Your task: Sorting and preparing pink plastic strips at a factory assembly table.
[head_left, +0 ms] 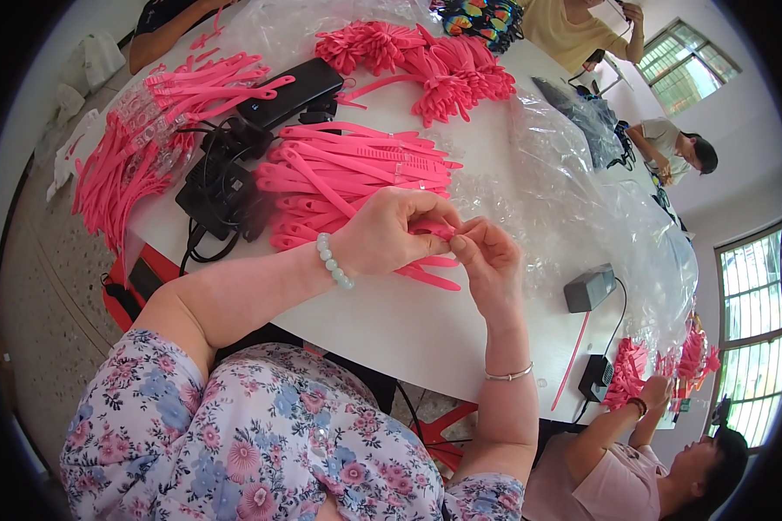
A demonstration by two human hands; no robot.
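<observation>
Over the table's near side, my left hand is closed around a pink strap. A bracelet of pale beads circles that wrist. My right hand pinches at the end of the same strap, its fingertips meeting those of the left; the fingers partly hide the piece. Just beyond and beneath my left hand lies a thick pile of flat pink straps, some with rows of slots and clear small parts on them. A few loose strap ends stick out under my hands.
Black power adapters and a black box stand left of the pile. More pink straps hang over the left edge; bundles lie at the far side. Clear plastic bags cover the right. A co-worker sits at lower right.
</observation>
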